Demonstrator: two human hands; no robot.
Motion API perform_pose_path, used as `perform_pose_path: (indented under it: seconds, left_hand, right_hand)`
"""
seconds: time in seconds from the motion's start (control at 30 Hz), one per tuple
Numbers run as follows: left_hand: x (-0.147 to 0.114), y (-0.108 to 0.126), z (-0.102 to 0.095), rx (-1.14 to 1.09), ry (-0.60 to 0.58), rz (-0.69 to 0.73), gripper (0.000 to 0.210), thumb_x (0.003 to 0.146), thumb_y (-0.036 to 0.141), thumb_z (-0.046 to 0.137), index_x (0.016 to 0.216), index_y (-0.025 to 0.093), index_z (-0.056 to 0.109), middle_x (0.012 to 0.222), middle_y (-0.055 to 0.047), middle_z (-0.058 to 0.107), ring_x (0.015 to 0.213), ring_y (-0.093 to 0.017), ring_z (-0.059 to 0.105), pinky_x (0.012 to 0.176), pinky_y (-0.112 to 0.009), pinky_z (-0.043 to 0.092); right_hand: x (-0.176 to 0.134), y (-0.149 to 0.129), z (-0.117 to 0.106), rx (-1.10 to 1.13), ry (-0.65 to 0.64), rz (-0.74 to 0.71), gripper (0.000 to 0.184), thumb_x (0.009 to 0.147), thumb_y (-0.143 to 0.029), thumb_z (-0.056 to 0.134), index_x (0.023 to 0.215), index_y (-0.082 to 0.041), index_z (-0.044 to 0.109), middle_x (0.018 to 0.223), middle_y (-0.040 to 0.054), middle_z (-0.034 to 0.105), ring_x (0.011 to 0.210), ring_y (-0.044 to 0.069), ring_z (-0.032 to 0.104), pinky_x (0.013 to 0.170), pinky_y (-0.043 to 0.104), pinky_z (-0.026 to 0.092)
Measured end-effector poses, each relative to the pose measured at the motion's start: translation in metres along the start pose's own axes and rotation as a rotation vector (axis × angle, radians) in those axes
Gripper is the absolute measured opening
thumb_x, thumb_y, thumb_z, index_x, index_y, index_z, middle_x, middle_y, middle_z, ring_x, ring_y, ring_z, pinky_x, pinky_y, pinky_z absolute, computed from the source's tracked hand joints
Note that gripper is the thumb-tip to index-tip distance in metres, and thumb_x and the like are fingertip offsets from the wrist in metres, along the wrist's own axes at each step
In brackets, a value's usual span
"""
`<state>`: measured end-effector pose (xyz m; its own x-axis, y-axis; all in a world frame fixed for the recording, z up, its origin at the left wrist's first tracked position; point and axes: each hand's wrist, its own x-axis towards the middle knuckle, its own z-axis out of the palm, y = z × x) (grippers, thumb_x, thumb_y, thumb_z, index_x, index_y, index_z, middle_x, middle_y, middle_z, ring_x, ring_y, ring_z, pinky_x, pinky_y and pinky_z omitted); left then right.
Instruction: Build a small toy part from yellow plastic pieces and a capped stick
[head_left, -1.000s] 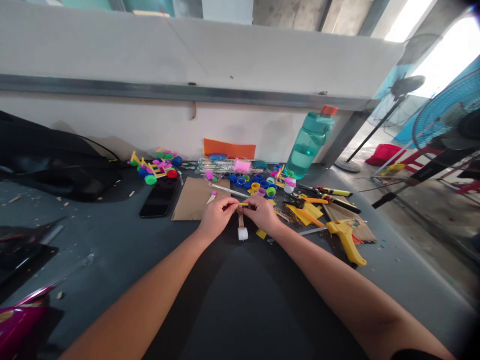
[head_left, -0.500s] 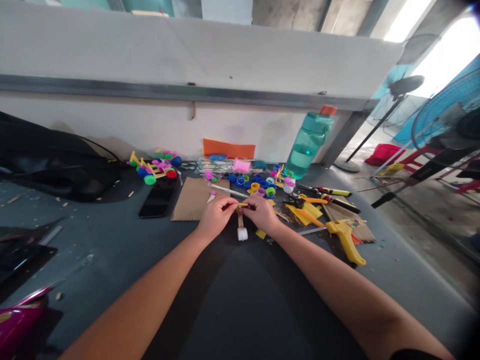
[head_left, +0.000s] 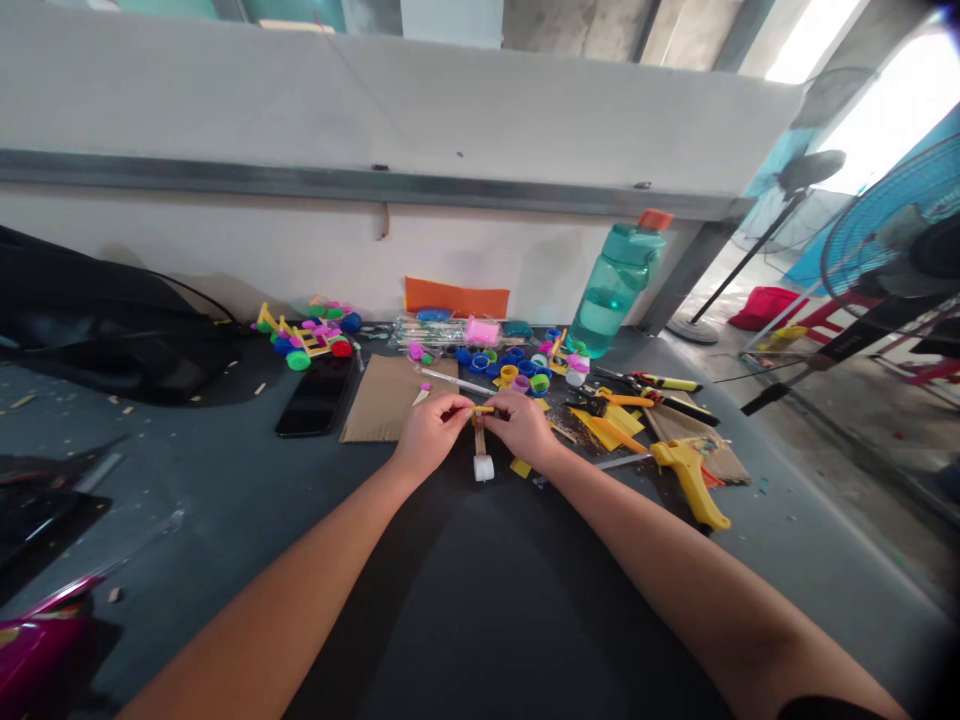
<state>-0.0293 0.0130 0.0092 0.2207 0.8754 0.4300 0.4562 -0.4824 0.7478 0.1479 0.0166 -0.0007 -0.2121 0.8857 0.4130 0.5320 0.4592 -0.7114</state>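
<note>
Both hands meet at the middle of the dark table. My left hand is closed, its thumb and fingertips pinching the left end of a small yellow strip. From the other side my right hand pinches the strip's right end. Below the strip a thin wooden stick runs toward me, ending in a white bottle cap. How the stick joins the strip is partly hidden by my fingers. Beyond my hands lie several loose coloured bottle caps.
A yellow glue gun, pliers and yellow scraps lie to the right. Cardboard, a phone and small stick-and-cap models are at the left. A teal water bottle stands by the white partition.
Hardly anything differs. Both hands keep the same pinch on the yellow strip, and the whole view has shifted very slightly.
</note>
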Motion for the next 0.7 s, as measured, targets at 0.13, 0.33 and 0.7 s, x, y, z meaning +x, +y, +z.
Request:
perform_pose_path:
  seconds: [0.13, 0.33, 0.7]
  left_hand:
    - [0.0002, -0.0005, 0.0003, 0.0, 0.011, -0.001, 0.011, 0.083, 0.025, 0.059, 0.084, 0.021, 0.069, 0.08, -0.002, 0.071, 0.073, -0.017, 0.066, 0.069, -0.031, 0.054]
    - [0.0, -0.0011, 0.0005, -0.021, 0.008, -0.008, 0.011, 0.082, 0.025, 0.059, 0.084, 0.021, 0.069, 0.078, -0.002, 0.071, 0.072, -0.017, 0.066, 0.069, -0.031, 0.055]
    - [0.0002, -0.0002, -0.0003, -0.047, -0.004, -0.024, 0.012, 0.082, 0.027, 0.059, 0.083, 0.021, 0.069, 0.074, -0.001, 0.071, 0.071, -0.017, 0.066, 0.069, -0.031, 0.055]
  right_hand:
    - [0.0002, -0.0007, -0.0003, -0.006, 0.005, -0.01, 0.007, 0.076, -0.017, 0.068, 0.071, -0.02, 0.068, 0.07, 0.0, 0.06, 0.068, 0.015, 0.055, 0.063, 0.026, 0.041]
    - [0.0007, -0.0017, -0.0012, -0.02, -0.005, -0.006, 0.006, 0.077, -0.018, 0.068, 0.072, -0.02, 0.068, 0.071, 0.0, 0.06, 0.067, 0.014, 0.054, 0.062, 0.026, 0.04]
    - [0.0005, -0.0006, -0.0005, -0.018, -0.008, -0.007, 0.006, 0.076, -0.017, 0.069, 0.071, -0.02, 0.068, 0.07, -0.0007, 0.059, 0.067, 0.014, 0.054, 0.062, 0.025, 0.04]
